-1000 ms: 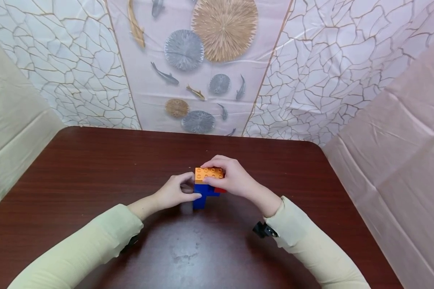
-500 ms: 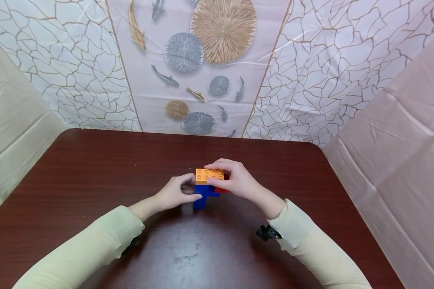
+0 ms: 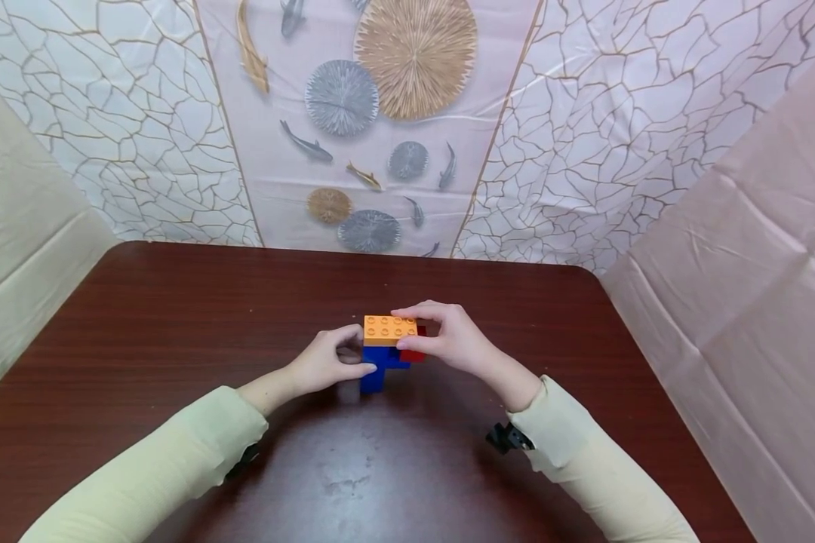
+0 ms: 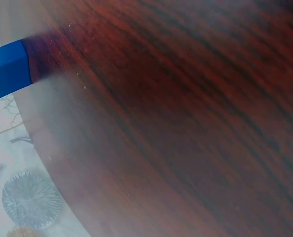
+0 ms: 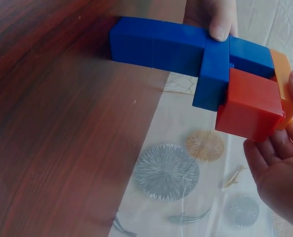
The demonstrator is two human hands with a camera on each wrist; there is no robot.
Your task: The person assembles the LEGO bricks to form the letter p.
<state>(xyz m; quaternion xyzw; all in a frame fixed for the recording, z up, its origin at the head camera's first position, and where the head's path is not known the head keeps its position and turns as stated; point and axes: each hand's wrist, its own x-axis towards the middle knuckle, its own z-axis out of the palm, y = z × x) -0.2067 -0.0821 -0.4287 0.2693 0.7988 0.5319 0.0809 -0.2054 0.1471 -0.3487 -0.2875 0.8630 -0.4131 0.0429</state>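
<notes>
A tower of blue building bricks (image 3: 372, 377) stands on the table, a blue piece jutting right partway up. An orange eight-stud brick (image 3: 385, 330) lies across its top, and a red brick (image 5: 249, 102) sits under the orange one's right end. My left hand (image 3: 326, 364) holds the blue bricks from the left, thumb in front and fingers partly hidden behind. With thumb and fingers on opposite long sides, my right hand (image 3: 456, 339) pinches the orange brick near its right end. In the left wrist view only one blue brick (image 4: 10, 69) and a sliver of hand show.
The dark wooden table (image 3: 197, 324) has a shiny surface and rounded far corners. Behind it hangs a patterned cloth (image 3: 360, 151), with plain pale cloth (image 3: 740, 279) along the sides. Small dark cameras (image 3: 509, 437) are strapped at the wrists.
My right hand has slid a little to the right along the orange brick, baring more of its studs and the red brick. My left hand and the tower stay nearly still.
</notes>
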